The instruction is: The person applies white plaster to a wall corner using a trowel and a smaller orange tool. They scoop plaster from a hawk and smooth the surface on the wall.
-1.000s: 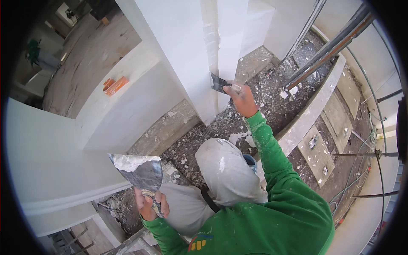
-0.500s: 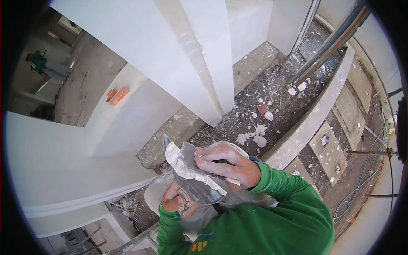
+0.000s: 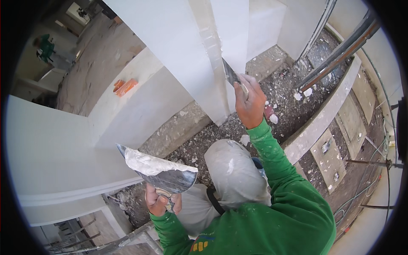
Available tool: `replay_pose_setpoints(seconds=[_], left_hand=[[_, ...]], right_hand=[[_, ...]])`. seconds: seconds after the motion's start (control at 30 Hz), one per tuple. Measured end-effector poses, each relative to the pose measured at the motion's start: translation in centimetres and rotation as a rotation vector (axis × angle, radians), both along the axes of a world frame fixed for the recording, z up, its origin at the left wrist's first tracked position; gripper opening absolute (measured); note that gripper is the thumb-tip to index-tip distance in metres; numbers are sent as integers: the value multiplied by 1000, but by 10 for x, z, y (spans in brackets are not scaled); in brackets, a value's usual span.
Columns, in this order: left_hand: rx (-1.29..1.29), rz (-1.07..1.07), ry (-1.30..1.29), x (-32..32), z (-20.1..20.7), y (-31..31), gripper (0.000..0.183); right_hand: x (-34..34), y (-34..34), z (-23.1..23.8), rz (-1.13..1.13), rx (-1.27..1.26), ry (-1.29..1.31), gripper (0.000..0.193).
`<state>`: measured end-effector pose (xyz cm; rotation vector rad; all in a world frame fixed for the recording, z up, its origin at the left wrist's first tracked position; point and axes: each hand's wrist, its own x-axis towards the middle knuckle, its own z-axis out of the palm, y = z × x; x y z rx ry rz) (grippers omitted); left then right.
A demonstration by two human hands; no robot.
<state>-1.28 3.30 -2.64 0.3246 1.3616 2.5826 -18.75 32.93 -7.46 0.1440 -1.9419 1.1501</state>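
The right hand (image 3: 250, 104) is clamped on a putty knife (image 3: 230, 74), its blade laid against the white column's corner (image 3: 212, 46). Well apart and lower, the left hand (image 3: 158, 202) grips a plaster-loaded trowel (image 3: 159, 170), held level beside a bent knee (image 3: 233, 170). Plaster rubble (image 3: 284, 102) litters the floor around the column's foot; scaffold pipes (image 3: 340, 46) slant past on the right.

Counts, head view:
- Hands: two, left hand (image 3: 158, 203), right hand (image 3: 250, 102).
- Plastering blades: two; wide trowel (image 3: 161, 172) loaded with white plaster, narrow putty knife (image 3: 230, 74).
- White wall corner (image 3: 211, 51): one.
- Orange blocks (image 3: 124, 86) on ledge: two, side by side.
- Green-clad person (image 3: 44, 49) far off: one.
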Motion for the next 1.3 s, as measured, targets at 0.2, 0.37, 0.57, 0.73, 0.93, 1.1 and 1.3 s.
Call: replay_pose_setpoints(seconds=[0.2, 0.37, 0.57, 0.73, 0.93, 1.1, 1.3], left_hand=[[47, 23, -39, 7, -12, -18, 59], [58, 49, -49, 11, -14, -31, 59], [82, 60, -24, 13, -16, -41, 59], [66, 55, -16, 23, -13, -44, 61], [100, -29, -7, 29, -12, -44, 59], [141, -142, 0, 16, -2, -18, 56], [167, -286, -31, 6, -2, 17, 57]], right_hand=[[-8, -13, 12, -75, 81, 66, 25], [-15, -16, 18, -178, 90, 47, 23], [-19, -36, 13, -170, 75, 24, 27], [-20, -67, 19, -229, 100, 26, 27], [-14, -45, 19, -65, 51, -26, 27], [1, 4, 31, 312, -308, -395, 20], [79, 3, 69, 438, -667, -227, 21]])
